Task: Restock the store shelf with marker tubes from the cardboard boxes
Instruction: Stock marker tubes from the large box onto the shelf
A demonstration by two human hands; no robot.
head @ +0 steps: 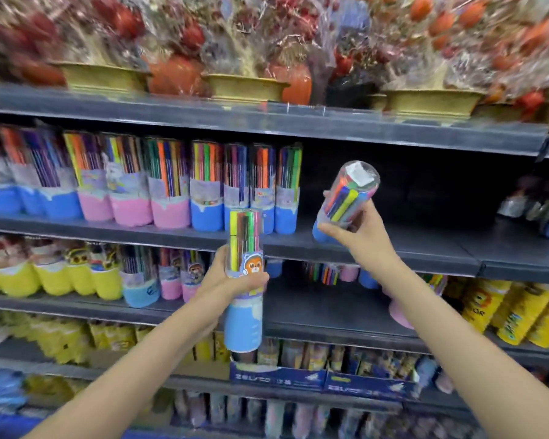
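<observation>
We are mid-placement, a marker tube in each hand in front of the store shelf

Our right hand (358, 231) has its fingers curled round a tilted tube (346, 201), its blue base just above the bare shelf board (425, 245) right of the standing row (178, 185); our left hand (225, 280) grips an upright tube (244, 280) lower down. Next, we judge, the right tube needs righting and setting beside the row's last blue tube (286, 191), then the left one follows
</observation>
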